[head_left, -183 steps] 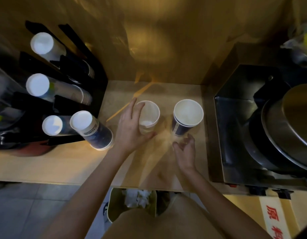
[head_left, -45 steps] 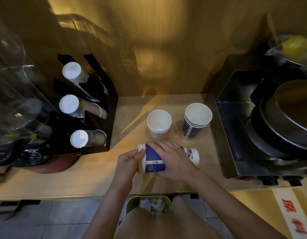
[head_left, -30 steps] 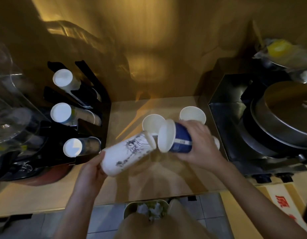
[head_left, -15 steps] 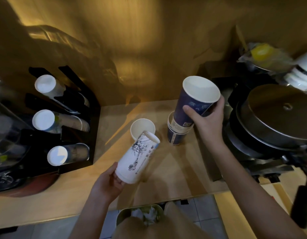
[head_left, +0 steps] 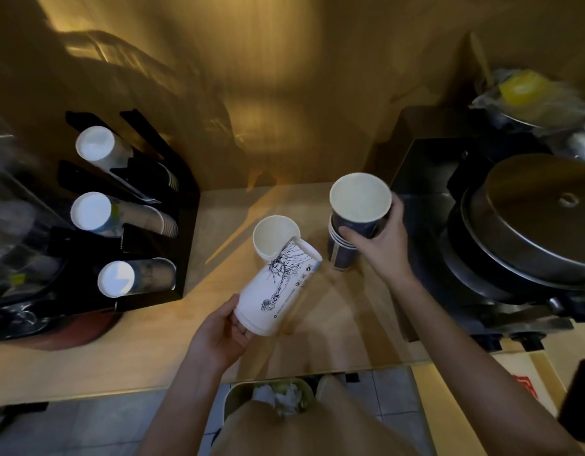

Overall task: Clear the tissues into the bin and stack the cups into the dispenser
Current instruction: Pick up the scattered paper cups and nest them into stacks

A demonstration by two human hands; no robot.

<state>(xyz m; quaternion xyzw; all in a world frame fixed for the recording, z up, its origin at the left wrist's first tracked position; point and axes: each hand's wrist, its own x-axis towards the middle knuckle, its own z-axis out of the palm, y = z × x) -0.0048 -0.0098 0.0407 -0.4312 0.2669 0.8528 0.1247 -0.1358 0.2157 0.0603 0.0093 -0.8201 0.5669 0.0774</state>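
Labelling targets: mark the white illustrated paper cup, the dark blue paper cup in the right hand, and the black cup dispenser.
white illustrated paper cup [head_left: 279,291], head view, printed side wall
dark blue paper cup [head_left: 360,200], head view, inner wall
black cup dispenser [head_left: 185,222], head view, right panel

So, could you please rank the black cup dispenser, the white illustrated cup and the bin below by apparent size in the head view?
1. black cup dispenser
2. white illustrated cup; bin partly hidden, so unranked.

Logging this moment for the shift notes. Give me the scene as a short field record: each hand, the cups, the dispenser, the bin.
left hand: holds white illustrated cup, tilted
right hand: lowers blue cup onto blue cup stack
white cup stack: upright on counter
cup dispenser: three rows of cups
bin: below counter edge, holds tissues
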